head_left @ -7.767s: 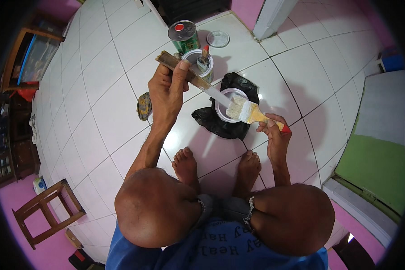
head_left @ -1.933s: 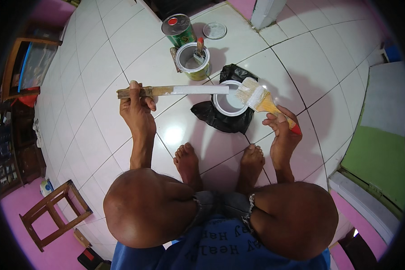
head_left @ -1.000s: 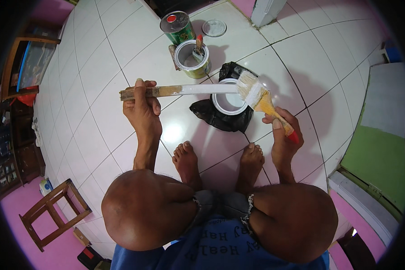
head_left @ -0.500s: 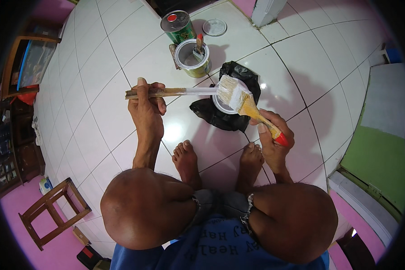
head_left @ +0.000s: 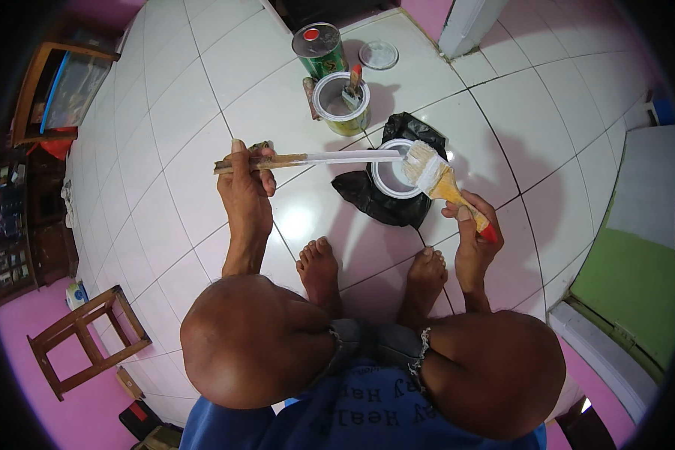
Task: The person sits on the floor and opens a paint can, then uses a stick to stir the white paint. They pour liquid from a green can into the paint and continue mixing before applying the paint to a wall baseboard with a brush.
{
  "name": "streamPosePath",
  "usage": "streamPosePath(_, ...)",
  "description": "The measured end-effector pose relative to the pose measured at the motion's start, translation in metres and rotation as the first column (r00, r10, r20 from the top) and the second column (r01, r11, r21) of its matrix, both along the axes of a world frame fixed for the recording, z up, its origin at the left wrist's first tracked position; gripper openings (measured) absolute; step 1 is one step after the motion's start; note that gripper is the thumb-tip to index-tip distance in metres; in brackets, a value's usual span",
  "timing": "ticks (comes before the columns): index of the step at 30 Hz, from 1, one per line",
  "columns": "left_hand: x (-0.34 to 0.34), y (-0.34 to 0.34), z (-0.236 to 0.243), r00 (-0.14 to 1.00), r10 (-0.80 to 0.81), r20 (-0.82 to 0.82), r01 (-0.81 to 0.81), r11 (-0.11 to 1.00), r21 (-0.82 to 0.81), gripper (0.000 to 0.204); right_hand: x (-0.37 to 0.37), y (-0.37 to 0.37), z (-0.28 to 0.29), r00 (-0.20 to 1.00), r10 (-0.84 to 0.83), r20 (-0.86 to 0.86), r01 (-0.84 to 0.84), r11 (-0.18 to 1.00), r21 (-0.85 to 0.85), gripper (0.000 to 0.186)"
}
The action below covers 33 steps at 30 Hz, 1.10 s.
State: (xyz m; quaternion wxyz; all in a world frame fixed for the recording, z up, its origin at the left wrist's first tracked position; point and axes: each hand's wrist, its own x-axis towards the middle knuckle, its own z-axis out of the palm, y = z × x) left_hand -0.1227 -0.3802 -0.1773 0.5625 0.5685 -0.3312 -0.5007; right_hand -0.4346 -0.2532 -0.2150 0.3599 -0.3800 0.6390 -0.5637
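My left hand (head_left: 246, 195) is closed around the brown, bare end of a thin wooden stick (head_left: 352, 157), held level. The rest of the stick is coated white and reaches over an open white paint bucket (head_left: 375, 180). In my right hand (head_left: 476, 240) is a flat paintbrush (head_left: 446, 187) with a yellowish handle tipped red. Its white-coated bristles are over the bucket's right rim, close to the stick's far end; I cannot tell whether they touch. The bucket stands on a crumpled black plastic bag (head_left: 379, 208) and hides part of it.
Beyond the bucket stands an open paint can (head_left: 343, 124) with a smaller brush (head_left: 355, 81) in it. A green can (head_left: 320, 56) and a round lid (head_left: 379, 55) are behind. My bare feet (head_left: 320, 274) flank the near tiles. A wooden stool (head_left: 82, 337) is at left.
The paintbrush has shifted right relative to the bucket, and more of the stick's white end shows. Both hands keep their grips. The whole view has shifted slightly.
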Motion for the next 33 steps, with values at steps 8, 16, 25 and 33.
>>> streamPosePath(8, 0.010, -0.029, 0.033, 0.972, 0.074, 0.222, 0.003, 0.945, -0.328, 0.038, -0.006, -0.001, 0.003, 0.991, -0.072, 0.110, 0.071, 0.997, 0.016, 0.029)
streamPosePath(16, -0.039, -0.098, 0.028, 0.794, -0.223, 0.565, 0.362, 0.921, -0.145, 0.033, -0.001, -0.005, 0.003, 0.994, -0.054, 0.095, 0.052, 0.998, 0.023, 0.028)
streamPosePath(25, -0.036, -0.116, -0.048, 0.775, -0.202, 0.599, 0.248, 0.969, 0.005, 0.094, -0.006, -0.005, 0.006, 0.991, -0.063, 0.122, 0.058, 0.997, 0.046, 0.034)
streamPosePath(33, -0.051, 0.046, -0.160, 0.522, -0.440, 0.731, 0.590, 0.805, 0.064, 0.116, -0.020, -0.013, -0.027, 0.812, -0.095, 0.575, 0.075, 0.995, 0.058, 0.037)
